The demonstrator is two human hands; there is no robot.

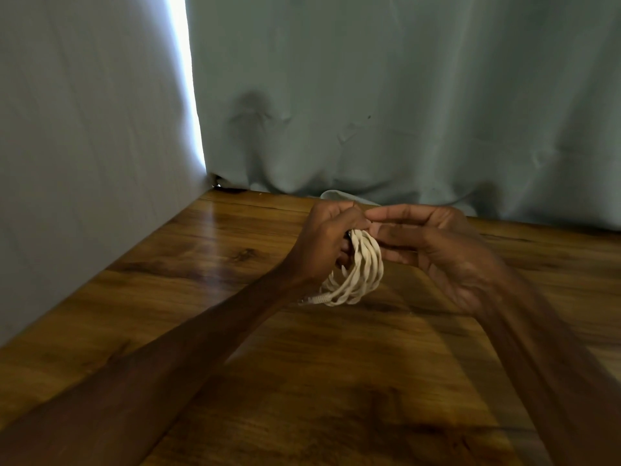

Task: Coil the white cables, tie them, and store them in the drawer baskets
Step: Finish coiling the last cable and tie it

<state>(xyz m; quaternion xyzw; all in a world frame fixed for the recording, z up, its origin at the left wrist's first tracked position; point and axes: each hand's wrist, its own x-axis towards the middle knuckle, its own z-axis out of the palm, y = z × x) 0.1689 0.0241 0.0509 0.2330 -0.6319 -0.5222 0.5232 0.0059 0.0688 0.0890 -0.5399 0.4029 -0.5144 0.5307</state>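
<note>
Wood-grain table (201, 297) w/ a glossy finish, pale blue-green curtain (403, 95) hanging behind it and on the left side. One bright strip of light (188, 95) shows where the two cloth panels meet in the corner. A bit of the cloth (339, 196) is bunched up on the table at the back edge.

Only the head cam, so going by that: 2 hands, 1 cable bundle.

White cable (364, 270) is already wound into a coil of several loops, held up off the table roughly mid-frame, btw the two hands. One plug end (314, 300) sticks out at the bottom left of the coil, near the left wrist.

Left hand (322, 240) has its fingers curled around the upper part of the coil, gripping it, and the loops hang down below the fist.

Right hand (437, 250) is palm-up-ish, fingers stretched fairly straight toward the left, tips meeting the left hand at the top of the coil. It's motion-blurred tbh, so I can't tell if thumb + index are pinching a strand or just touching it.
</note>
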